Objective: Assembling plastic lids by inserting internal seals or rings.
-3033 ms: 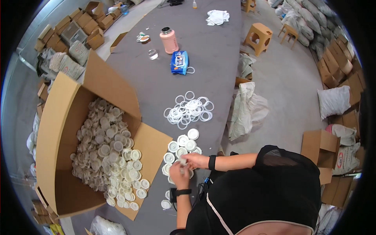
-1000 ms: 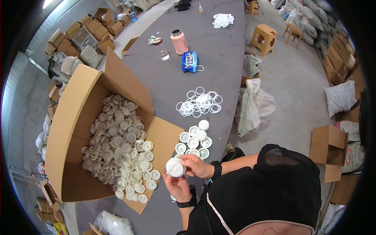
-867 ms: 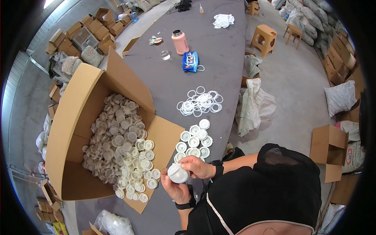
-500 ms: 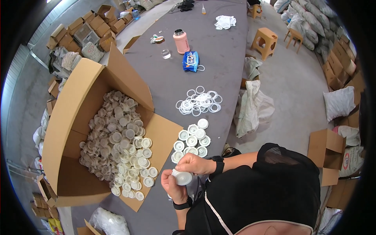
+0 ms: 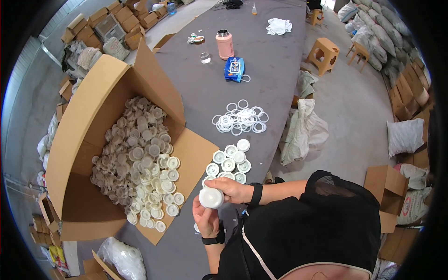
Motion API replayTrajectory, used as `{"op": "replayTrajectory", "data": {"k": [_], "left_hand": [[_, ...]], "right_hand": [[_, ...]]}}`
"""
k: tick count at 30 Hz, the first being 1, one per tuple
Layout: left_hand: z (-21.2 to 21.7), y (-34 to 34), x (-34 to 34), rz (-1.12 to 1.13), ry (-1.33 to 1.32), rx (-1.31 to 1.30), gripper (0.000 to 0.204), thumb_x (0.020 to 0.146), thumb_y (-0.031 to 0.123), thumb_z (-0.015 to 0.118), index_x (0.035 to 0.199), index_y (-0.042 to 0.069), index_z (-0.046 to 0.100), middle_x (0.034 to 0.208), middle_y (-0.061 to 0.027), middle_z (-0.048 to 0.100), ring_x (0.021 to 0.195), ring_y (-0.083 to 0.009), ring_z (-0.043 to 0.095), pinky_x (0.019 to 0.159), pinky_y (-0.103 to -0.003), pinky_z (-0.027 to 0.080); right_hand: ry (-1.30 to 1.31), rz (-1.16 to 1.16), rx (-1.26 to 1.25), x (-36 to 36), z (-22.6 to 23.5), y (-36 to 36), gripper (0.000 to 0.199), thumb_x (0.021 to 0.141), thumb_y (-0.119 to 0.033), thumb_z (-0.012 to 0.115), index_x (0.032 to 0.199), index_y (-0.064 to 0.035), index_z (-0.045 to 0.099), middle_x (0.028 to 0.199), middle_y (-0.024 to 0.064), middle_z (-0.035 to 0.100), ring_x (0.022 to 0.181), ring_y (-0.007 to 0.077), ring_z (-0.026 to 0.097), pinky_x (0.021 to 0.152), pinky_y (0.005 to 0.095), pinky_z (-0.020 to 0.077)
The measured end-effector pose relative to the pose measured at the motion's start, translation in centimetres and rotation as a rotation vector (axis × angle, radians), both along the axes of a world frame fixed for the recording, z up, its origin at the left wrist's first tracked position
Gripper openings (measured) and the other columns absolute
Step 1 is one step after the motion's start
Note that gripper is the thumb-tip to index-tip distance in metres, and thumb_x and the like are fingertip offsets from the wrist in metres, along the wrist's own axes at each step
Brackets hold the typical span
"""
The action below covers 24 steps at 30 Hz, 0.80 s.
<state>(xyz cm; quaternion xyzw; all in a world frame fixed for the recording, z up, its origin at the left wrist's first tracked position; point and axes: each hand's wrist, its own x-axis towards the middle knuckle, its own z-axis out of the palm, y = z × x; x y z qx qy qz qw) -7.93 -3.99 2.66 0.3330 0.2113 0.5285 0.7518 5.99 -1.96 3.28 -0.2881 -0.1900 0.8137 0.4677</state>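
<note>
Both of my hands grip one round white plastic cap (image 5: pixel 211 198), its smooth domed face turned upward. My left hand (image 5: pixel 205 220) holds it from below with the fingers at its near left edge. From the right, my right hand (image 5: pixel 232 189) pinches its far right rim. Just beyond my hands lies a group of similar white caps (image 5: pixel 228 164), mostly showing their ridged insides. Farther up the table is a loose heap of white sealing rings (image 5: pixel 240 118). Left of my hands, a large tipped cardboard box (image 5: pixel 88 140) spills many translucent white caps (image 5: pixel 140 144) onto its flap.
A blue soft packet (image 5: pixel 234 70), a pink bottle (image 5: pixel 225 45) and a clear jar (image 5: pixel 204 57) stand farther along the grey table (image 5: pixel 191 98). A white cloth (image 5: pixel 279 26) lies beyond them. A plastic stool (image 5: pixel 323 55) and sacks (image 5: pixel 304 130) are right of the table.
The cap in my hands has moved slightly up and left and now shows its smooth domed face. My right-hand fingers have shifted to its far rim. The whole view has also shifted a little.
</note>
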Motion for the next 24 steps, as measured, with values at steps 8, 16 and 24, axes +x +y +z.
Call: {"op": "replayTrajectory", "data": {"k": [8, 16, 24], "left_hand": [[-6.5, 0.1, -3.5, 0.232, 0.119, -0.338, 0.028, 0.08, 0.01, 0.053, 0.106, 0.0, 0.047, 0.102, -0.0103, 0.051, 0.086, -0.0168, 0.051, 0.074, -0.029, 0.041], [-15.0, -3.8, -12.0, 0.291, 1.789, 0.07, 0.043, 0.059, 0.012, 0.068, 0.098, 0.003, 0.052, 0.096, -0.0151, 0.049, 0.093, -0.0297, 0.048, 0.082, -0.036, 0.039], [-12.8, -2.8, -9.7, 0.563, 1.392, -0.069, 0.049, 0.058, 0.017, 0.073, 0.1, 0.002, 0.052, 0.093, -0.0106, 0.049, 0.086, -0.0213, 0.049, 0.073, -0.03, 0.041]], "right_hand": [[-0.119, 0.067, 0.072, -1.3, -5.0, -0.4, 0.025, 0.082, -0.014, 0.052, 0.105, -0.0021, 0.049, 0.074, -0.0008, 0.051, 0.06, 0.006, 0.048, 0.054, 0.0198, 0.0389], [-0.604, 0.278, 0.108, -2.3, -12.1, 0.2, 0.025, 0.075, -0.004, 0.049, 0.099, 0.0008, 0.054, 0.076, 0.0022, 0.055, 0.061, 0.0073, 0.052, 0.053, 0.0205, 0.0423], [-0.83, 0.008, 0.123, -1.1, -14.2, 1.5, 0.033, 0.075, -0.008, 0.051, 0.105, 0.004, 0.05, 0.082, 0.0087, 0.058, 0.061, 0.0119, 0.054, 0.054, 0.0234, 0.0446]]}}
